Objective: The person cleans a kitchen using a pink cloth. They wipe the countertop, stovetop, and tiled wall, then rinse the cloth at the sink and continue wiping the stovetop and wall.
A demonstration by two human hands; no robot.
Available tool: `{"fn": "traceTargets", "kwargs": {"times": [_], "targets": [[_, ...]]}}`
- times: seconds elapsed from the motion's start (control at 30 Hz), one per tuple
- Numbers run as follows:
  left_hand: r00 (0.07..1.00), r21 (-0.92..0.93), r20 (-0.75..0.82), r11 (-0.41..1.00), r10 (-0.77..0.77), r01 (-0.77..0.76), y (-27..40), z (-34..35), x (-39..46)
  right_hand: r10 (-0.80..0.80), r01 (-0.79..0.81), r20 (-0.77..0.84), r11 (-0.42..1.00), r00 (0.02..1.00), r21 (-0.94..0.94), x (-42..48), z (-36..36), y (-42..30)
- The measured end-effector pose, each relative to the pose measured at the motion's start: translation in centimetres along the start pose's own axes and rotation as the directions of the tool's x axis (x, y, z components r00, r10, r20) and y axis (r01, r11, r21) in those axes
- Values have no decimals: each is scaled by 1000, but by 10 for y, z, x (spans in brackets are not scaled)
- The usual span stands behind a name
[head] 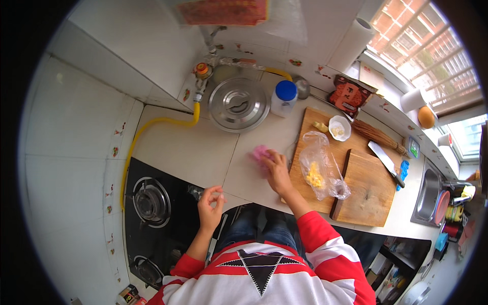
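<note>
My right hand (279,173) holds a crumpled pink cloth (262,154) against the tiled counter, just left of the large wooden cutting board (305,131). With fingers apart and nothing in them, my left hand (211,207) hovers by the right edge of the black gas stove (179,228). On the large board lie a clear plastic bag (318,150) with yellow pieces (315,176) in it, a piece of ginger (320,126) and a small white bowl (339,128) with pale pieces. A smaller thick board (366,190) rests on its right part, and a cleaver (383,158) lies at that board's far edge.
Behind the cloth stand a lidded steel pot (239,105) and a jar with a blue lid (286,91). A yellow gas hose (160,120) curves along the left. A straw brush (377,135) lies behind the cleaver. The steel sink (427,194) is at far right.
</note>
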State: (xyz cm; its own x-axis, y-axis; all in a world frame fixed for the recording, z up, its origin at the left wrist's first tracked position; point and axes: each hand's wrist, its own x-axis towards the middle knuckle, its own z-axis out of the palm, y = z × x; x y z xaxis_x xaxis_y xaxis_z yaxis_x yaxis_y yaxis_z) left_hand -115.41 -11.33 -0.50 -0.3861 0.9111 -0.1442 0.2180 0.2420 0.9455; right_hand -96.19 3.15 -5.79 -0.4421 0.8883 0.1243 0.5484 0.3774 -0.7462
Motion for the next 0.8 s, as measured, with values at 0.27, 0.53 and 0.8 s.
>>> {"fn": "traceTargets", "kwargs": {"times": [0.27, 0.53, 0.8], "targets": [[975, -208, -53, 957, -217, 202, -27, -6, -50, -169, 145, 142, 976, 975, 161, -41, 119, -20], [907, -359, -275, 910, -318, 210, -52, -8, -115, -167, 151, -31, 945, 985, -291, 60, 152, -16], [702, -532, -336, 741, -628, 410, -59, 21, -190, -222, 223, 28, 949, 975, -222, 178, 271, -89]]}}
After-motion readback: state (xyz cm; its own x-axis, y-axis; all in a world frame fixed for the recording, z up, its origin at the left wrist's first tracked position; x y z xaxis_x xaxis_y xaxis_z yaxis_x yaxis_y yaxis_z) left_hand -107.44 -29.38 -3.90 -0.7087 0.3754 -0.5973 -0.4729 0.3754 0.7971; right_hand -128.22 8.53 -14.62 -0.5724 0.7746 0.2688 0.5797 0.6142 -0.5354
